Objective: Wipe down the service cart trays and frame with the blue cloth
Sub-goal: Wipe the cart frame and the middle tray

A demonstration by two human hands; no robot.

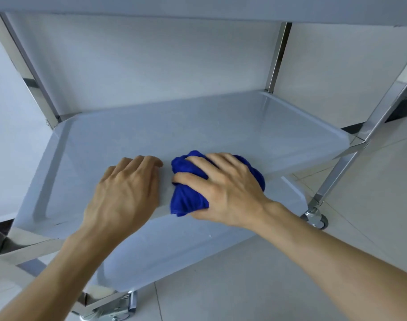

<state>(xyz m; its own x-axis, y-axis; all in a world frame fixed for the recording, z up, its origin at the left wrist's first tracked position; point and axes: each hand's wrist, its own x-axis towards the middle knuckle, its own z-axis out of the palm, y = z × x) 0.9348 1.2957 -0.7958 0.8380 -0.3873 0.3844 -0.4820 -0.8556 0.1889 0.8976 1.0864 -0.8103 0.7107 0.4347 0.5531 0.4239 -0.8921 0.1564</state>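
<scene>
Grey tray (86,144) is bearing both hands at its near edge: the left hand (126,191) is resting flat with fingers relaxed, and just right, the right hand (223,188) is gripping the bunched blue cloth (188,198).

Pale tiled floor (336,262) meets a plain white wall (128,54) in soft even light

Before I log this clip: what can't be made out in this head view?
- Blue cloth: mostly covered by the right hand.
- Tray rim under the left hand: hidden.
- Top tray: cut off by the top edge.
- Near caster: cut off by the bottom edge.
</scene>
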